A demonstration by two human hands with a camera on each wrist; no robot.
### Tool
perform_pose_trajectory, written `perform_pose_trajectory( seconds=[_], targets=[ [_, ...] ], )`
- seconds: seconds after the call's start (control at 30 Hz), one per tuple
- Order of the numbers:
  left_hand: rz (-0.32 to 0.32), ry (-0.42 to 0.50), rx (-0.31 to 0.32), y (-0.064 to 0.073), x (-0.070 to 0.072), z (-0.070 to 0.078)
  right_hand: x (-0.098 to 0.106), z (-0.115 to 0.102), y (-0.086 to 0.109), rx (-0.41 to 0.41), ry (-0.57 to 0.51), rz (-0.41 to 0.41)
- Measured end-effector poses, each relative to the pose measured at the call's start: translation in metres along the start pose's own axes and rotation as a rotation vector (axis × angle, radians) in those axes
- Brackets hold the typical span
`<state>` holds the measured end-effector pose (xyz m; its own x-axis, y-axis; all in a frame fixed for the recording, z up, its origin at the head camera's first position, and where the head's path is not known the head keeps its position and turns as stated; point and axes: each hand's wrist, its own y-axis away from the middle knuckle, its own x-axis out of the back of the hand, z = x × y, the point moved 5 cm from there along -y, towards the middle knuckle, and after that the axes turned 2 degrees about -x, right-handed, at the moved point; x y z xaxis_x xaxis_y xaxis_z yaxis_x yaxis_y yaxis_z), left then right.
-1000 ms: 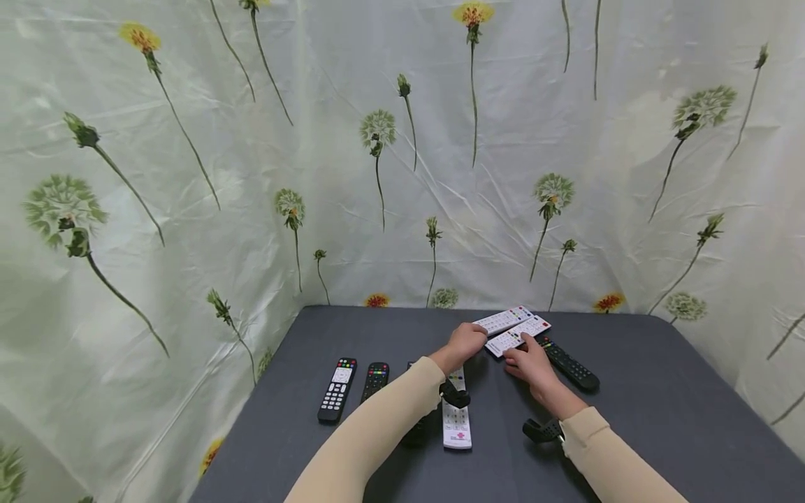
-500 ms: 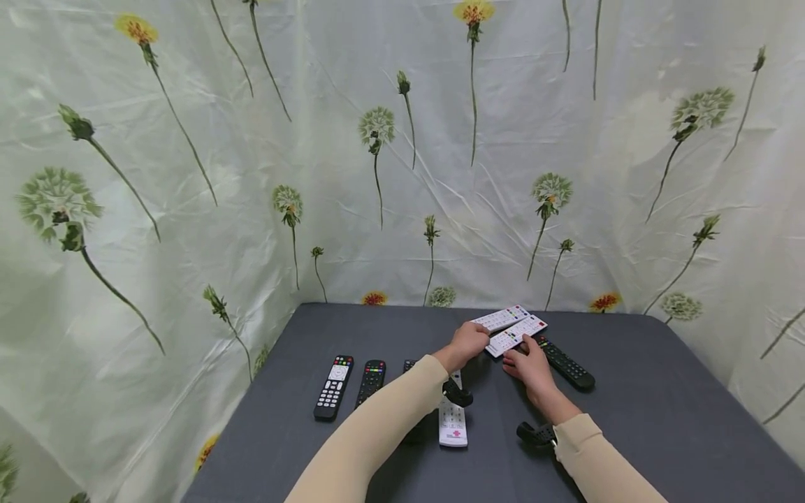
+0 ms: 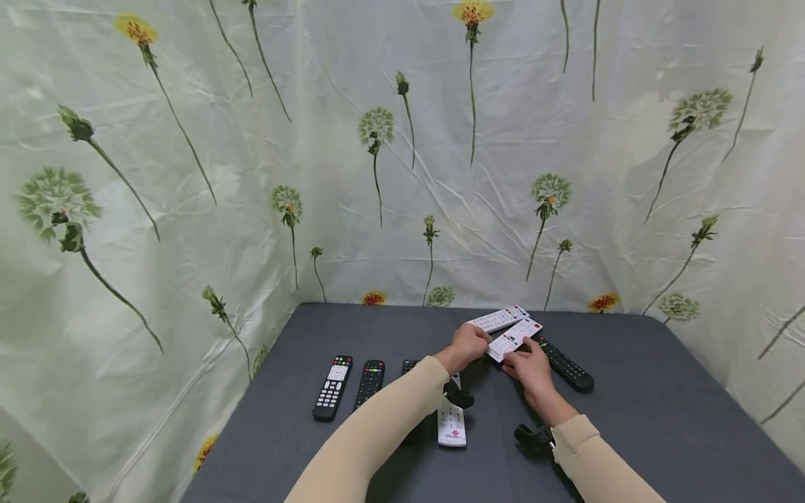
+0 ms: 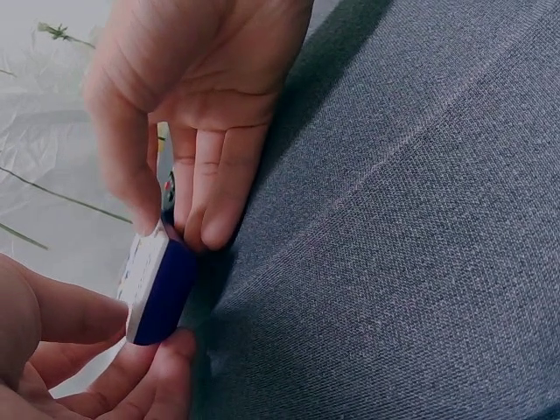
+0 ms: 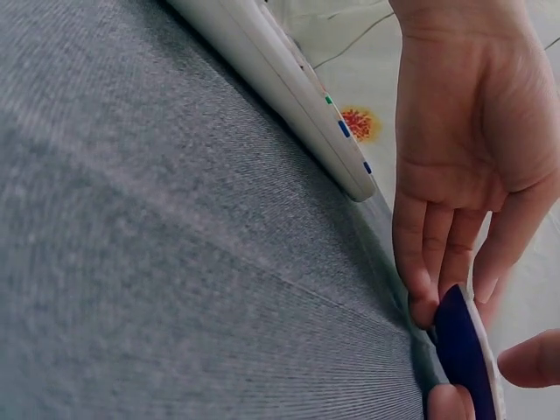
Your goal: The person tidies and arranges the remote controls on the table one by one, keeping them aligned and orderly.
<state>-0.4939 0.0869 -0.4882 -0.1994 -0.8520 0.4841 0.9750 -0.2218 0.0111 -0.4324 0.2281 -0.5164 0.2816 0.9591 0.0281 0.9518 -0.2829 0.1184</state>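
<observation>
A white remote control [image 3: 512,339] lies slantwise between my two hands near the far edge. My left hand [image 3: 470,345] pinches its near-left end; in the left wrist view the thumb rests on the white face and fingers sit under the blue underside [image 4: 166,297]. My right hand [image 3: 532,369] grips the same remote along its right side, thumb on top and fingers beneath, as the left wrist view shows. Close behind lies a second white remote [image 3: 499,319], partly hidden by the left hand. A black remote [image 3: 567,365] lies just right of the right hand.
Under my left forearm lies another white remote [image 3: 451,425]. Farther left are black remotes [image 3: 332,388] [image 3: 370,383], and the top of one more black remote [image 3: 409,365] shows past the sleeve. A flowered curtain [image 3: 402,175] hangs behind the dark grey table [image 3: 654,405].
The held white remote has shifted slightly toward me, and its far end has come a little away from the second white remote. Both hands keep nearly the same place.
</observation>
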Motion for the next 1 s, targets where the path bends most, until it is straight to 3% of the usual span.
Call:
perform_pose_trajectory(
  seconds=[0.27,0.6,0.8,1.0],
  targets=[
    [0.003,0.075,0.017,0.006,0.004,0.0,-0.001,0.0,0.004,-0.01,-0.029,0.003],
    [-0.026,0.212,0.066,0.016,0.003,0.0,0.004,0.002,0.013,-0.062,-0.19,-0.036],
    [-0.046,0.22,0.062,0.019,0.003,0.001,0.003,-0.001,0.021,-0.082,-0.157,-0.05],
    [-0.081,0.281,0.051,0.023,0.007,0.005,0.002,-0.008,0.028,-0.035,-0.083,-0.118]
  ],
)
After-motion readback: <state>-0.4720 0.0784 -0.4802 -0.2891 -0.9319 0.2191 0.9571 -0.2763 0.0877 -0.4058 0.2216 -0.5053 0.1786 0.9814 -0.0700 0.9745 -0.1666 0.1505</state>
